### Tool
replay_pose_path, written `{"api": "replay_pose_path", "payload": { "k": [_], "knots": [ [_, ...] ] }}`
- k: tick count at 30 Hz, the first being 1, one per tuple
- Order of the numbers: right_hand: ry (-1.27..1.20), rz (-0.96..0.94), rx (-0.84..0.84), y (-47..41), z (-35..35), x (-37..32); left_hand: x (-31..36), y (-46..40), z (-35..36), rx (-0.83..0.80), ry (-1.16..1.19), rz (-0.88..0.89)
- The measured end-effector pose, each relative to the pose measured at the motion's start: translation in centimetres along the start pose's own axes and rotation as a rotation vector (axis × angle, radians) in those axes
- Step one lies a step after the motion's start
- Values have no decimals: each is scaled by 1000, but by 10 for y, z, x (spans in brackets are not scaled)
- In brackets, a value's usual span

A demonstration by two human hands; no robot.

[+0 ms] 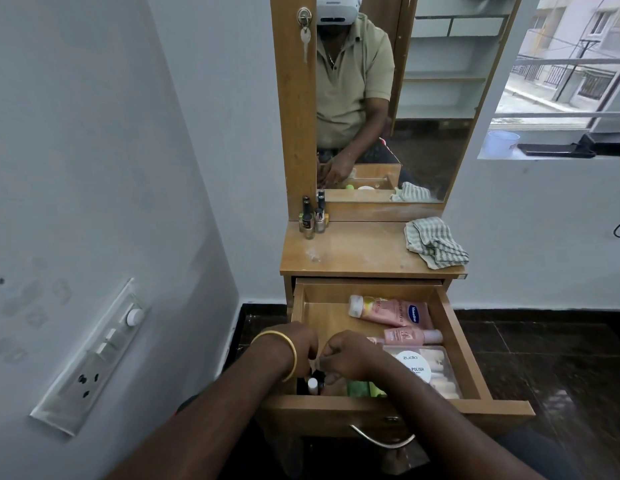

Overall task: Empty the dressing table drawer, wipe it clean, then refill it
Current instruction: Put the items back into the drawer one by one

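The wooden drawer stands pulled fully out from under the desk, its bare plywood floor showing at the back left. Both hands reach into its front left corner: the left hand, a gold bangle on its wrist, and the right hand are curled close together over small dark bottles, one with a white cap. Each grip is narrow, but whether either actually holds a bottle cannot be told. Right of the hands lie a round white-lidded tub on a clear plastic case, a pink bottle and a soft pink tube; something green sits at the front wall. On the desk top stand slim glass nail polish bottles at the left and a crumpled striped cloth at the right.
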State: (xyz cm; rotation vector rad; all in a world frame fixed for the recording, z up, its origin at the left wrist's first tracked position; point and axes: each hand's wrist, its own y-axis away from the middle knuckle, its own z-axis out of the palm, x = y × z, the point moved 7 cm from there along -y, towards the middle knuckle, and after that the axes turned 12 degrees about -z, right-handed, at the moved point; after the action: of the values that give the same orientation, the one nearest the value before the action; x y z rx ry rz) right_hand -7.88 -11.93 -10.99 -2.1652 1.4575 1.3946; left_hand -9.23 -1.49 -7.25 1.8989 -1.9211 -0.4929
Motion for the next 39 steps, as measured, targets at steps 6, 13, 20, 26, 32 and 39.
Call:
{"api": "replay_pose_path", "payload": {
  "k": [6, 13, 20, 26, 32, 39],
  "knots": [
    [9, -6, -21, -3, -4, 1, -8, -5, -16, 100, 71, 17],
    [114, -163, 253, -20, -65, -34, -30, -18, -74, 451, 235, -19],
    [297, -283, 622, -62, -139, -73, -47, -55, -128, 670, 323, -96],
    [670, -329, 694, -112, -157, -89, -43, -88, -154, 812, 252, -169],
    [779, -425, 768, -133, -159, -85, -40, -106, -155, 885, 232, -155],
    [625, -538, 823, -127, -162, -93, -43, -105, -156, 948, 315, -78]
  ]
}}
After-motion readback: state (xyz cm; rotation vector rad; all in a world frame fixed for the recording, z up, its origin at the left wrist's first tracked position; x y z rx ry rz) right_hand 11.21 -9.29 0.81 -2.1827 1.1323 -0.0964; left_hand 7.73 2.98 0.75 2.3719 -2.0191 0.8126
